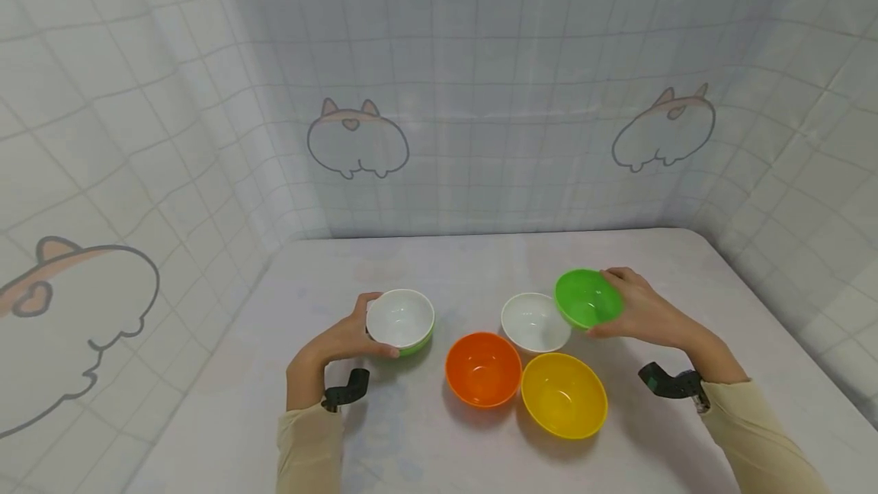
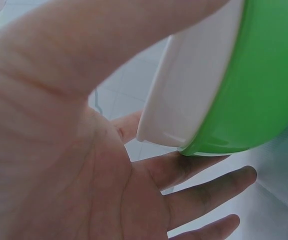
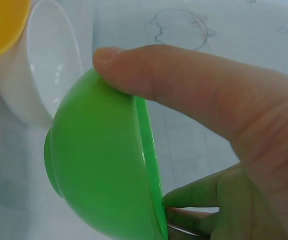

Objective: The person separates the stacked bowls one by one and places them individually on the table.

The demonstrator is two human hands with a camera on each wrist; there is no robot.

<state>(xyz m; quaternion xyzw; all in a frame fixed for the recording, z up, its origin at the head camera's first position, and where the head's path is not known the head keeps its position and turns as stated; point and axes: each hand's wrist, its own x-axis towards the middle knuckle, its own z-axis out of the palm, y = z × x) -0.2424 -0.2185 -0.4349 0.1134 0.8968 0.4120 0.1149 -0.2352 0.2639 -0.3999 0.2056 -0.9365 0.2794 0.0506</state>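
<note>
On the left, a white bowl [image 1: 400, 317] sits inside a green bowl [image 1: 418, 345], whose side shows beneath it. My left hand [image 1: 346, 338] holds this pair between thumb and fingers. The left wrist view shows the white wall [image 2: 189, 95] standing out above the green rim, with the lower fingers spread. A second green bowl [image 1: 585, 300] is gripped at its right side by my right hand [image 1: 638, 312], thumb on the near side. It looks raised, and its left edge overlaps another white bowl [image 1: 533, 322] in the head view.
An orange bowl [image 1: 483, 369] and a yellow bowl [image 1: 564, 395] stand between the hands, nearer to me, close to the white one. A patterned cloth covers the table [image 1: 425, 448] and hangs as walls [image 1: 494, 97] at the back and sides.
</note>
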